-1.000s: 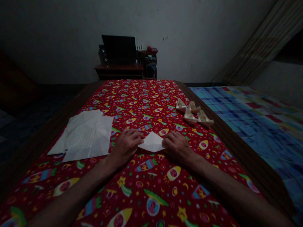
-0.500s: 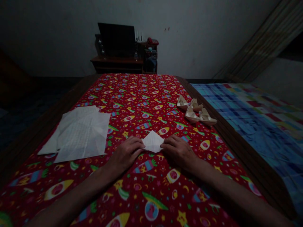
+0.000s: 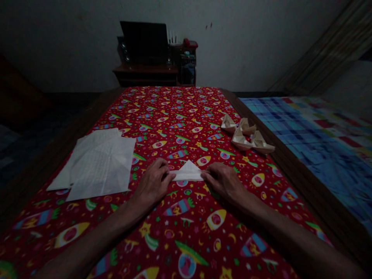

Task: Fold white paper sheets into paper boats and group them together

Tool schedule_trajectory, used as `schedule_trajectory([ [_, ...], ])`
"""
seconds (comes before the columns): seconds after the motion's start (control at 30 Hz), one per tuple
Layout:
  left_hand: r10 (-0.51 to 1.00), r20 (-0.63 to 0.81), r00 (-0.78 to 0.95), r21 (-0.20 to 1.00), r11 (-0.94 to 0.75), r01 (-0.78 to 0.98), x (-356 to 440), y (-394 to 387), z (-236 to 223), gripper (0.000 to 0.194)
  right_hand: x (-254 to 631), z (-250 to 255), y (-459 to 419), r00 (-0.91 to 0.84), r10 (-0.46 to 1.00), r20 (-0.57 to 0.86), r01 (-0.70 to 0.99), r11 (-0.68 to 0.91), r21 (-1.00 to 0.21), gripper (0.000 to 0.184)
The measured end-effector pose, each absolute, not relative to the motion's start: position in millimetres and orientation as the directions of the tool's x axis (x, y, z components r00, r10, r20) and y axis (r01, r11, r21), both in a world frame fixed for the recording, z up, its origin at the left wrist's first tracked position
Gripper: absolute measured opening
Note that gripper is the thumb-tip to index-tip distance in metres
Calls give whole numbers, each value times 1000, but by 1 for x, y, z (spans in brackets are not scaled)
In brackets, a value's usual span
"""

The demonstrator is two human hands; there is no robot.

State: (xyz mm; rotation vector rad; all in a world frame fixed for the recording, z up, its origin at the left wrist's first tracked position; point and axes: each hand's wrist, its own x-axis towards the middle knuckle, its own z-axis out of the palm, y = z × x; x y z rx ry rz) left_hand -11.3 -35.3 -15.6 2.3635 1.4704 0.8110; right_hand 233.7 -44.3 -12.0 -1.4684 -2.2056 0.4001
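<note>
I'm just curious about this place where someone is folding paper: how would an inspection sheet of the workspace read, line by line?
Surface: table with a dark border, under a red cloth with a rocket print.
Job's things: folded paper between the hands; overlapping loose sheets to the left; four folded paper shapes close together to the right.
Clutter: nothing seen besides those papers.
Hands: left hand and right hand, bare, fingers at opposite ends of the folded paper.
Cables: nothing seen.
Surroundings: dim; black screen and red telephone beyond the table, blue checked fabric to the right.
</note>
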Motion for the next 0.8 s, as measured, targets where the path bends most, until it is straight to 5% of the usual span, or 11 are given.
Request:
schedule_trajectory([
  [0.23,860,372,349,420,-492,763,-12,-34,-16,12,235,-12,-46,-368,907,203,808,420,-413,20],
  [0.33,820,422,387,274,-522,808,-9,-40,-9,14,235,-14,-46,-376,900,222,801,436,-411,19],
  [0.43,687,370,625,121,-703,701,-2,-49,-5,29,234,-14,-46,-373,897,239,801,441,-405,20],
  [0.53,573,271,774,151,-819,554,5,-59,-10,40,234,-16,-46,-375,888,265,802,454,-389,21],
  [0.8,641,181,746,186,-767,614,16,-79,-16,56,237,-18,-46,-366,881,300,782,466,-413,15],
])
